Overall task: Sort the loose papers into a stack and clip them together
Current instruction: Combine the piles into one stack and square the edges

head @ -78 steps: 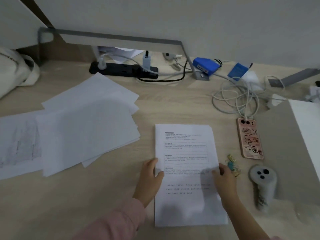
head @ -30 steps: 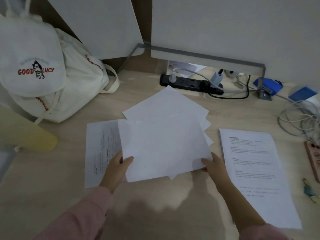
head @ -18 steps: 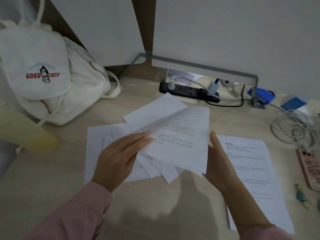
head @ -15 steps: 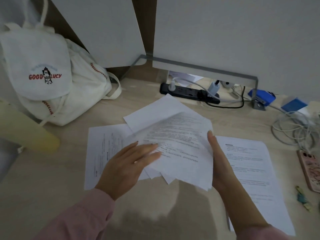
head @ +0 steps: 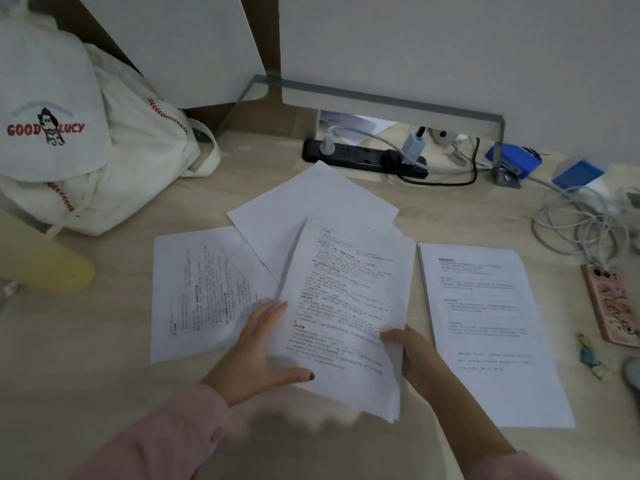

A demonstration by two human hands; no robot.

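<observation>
Your left hand [head: 258, 355] and right hand [head: 414, 355] grasp the sheaf [head: 346, 299] with their fingers, low over the worktop [head: 104, 393]. Fanned and blank-side up a second ago, it is now gathered, print showing. It looks ready to join the stack [head: 485, 327] on its right; two sheets [head: 197, 292] still lie loose

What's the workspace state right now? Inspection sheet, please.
Surface: light wood desk, partly under paper.
Job's things: held sheets, edges uneven; printed sheet flat at left; blank sheets behind; neat stack at right; coloured clips right of it.
Clutter: white bag, phone, yellow object.
Grips: left hand and right hand both pinch the held sheets.
Cables: power strip with plugs; tangled white cable.
Surroundings: white panels behind desk.
</observation>
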